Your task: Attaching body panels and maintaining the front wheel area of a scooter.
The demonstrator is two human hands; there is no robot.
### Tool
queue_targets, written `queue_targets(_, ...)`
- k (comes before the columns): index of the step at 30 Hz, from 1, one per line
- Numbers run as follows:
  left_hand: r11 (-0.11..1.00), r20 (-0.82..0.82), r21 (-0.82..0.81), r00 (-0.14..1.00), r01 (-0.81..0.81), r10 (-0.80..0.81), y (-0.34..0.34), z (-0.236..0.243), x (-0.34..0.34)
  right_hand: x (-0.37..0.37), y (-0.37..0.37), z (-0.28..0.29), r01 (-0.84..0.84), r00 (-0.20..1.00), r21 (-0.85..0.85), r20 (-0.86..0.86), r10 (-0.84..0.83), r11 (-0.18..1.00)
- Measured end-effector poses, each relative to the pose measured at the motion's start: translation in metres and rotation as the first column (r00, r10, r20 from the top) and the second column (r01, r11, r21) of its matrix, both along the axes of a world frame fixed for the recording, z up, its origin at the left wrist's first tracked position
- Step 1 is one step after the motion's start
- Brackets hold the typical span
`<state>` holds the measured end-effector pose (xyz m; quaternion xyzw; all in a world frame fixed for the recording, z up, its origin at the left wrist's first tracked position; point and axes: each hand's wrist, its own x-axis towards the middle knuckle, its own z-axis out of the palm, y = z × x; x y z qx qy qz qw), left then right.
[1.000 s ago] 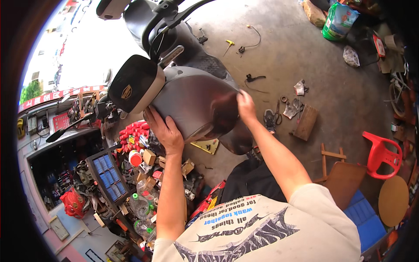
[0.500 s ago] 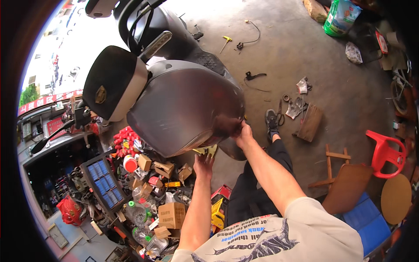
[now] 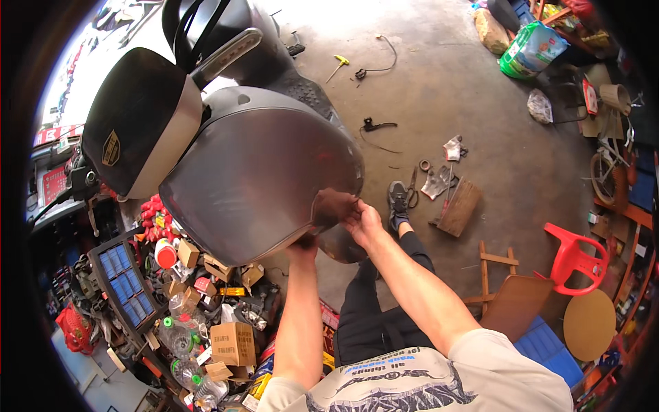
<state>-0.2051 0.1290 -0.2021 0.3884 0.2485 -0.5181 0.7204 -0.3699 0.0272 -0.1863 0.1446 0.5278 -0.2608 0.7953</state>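
Observation:
In front of me stands a scooter with a large, dark, glossy rounded panel (image 3: 261, 175). My right hand (image 3: 365, 225) is closed at the panel's lower right corner, its fingers curled against the edge. My left hand (image 3: 302, 248) reaches up under the panel's lower edge, and its fingers are hidden there in shadow. A black box-like part with a badge and a beige side (image 3: 134, 113) sits to the panel's left. Below the right hand shows a dark curved part, probably a wheel or fender (image 3: 342, 247).
On the floor lie a yellow-handled tool (image 3: 338, 65), a black lever with cable (image 3: 377, 126), scissors (image 3: 412, 192), gloves (image 3: 437, 184) and a wooden block (image 3: 460, 207). A red plastic chair (image 3: 573, 257) is at right. Boxes (image 3: 233, 343) and bottles (image 3: 177, 336) crowd the lower left.
My left hand has gone further up under the panel's edge, and the yellow-green thing seen at its fingers is now out of sight. My right hand stays at the corner. The view has shifted.

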Motion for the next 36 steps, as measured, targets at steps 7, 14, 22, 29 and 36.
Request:
queue_targets(7, 0.999, -0.012, 0.025, 0.999, -0.030, 0.030, -0.001, -0.009, -0.011, -0.005, 0.007, 0.007, -0.155, 0.987, -0.063, -0.048, 0.152, 0.986)
queue_targets(14, 0.996, -0.157, -0.016, 0.984, 0.084, -0.086, 0.012, -0.003, -0.013, -0.029, 0.021, 0.015, -0.378, 0.924, -0.154, -0.119, 0.363, 0.913)
queue_targets(22, 0.931, -0.018, 0.270, 0.968, 0.247, -0.252, 0.040, 0.019, -0.014, -0.164, 0.083, 0.020, -0.646, 0.725, -0.159, -0.432, 0.536, 0.746)
queue_targets(29, 0.826, 0.124, 0.335, 0.847, 0.454, -0.516, 0.117, 0.042, -0.019, -0.341, 0.171, 0.021, -0.808, 0.274, 0.248, -0.644, 0.714, 0.534)
queue_targets(36, 0.397, 0.110, 0.820, 0.566, 0.413, -0.817, 0.261, -0.018, -0.027, -0.311, 0.176, 0.068, -0.850, 0.250, 0.156, -0.722, 0.645, 0.504)
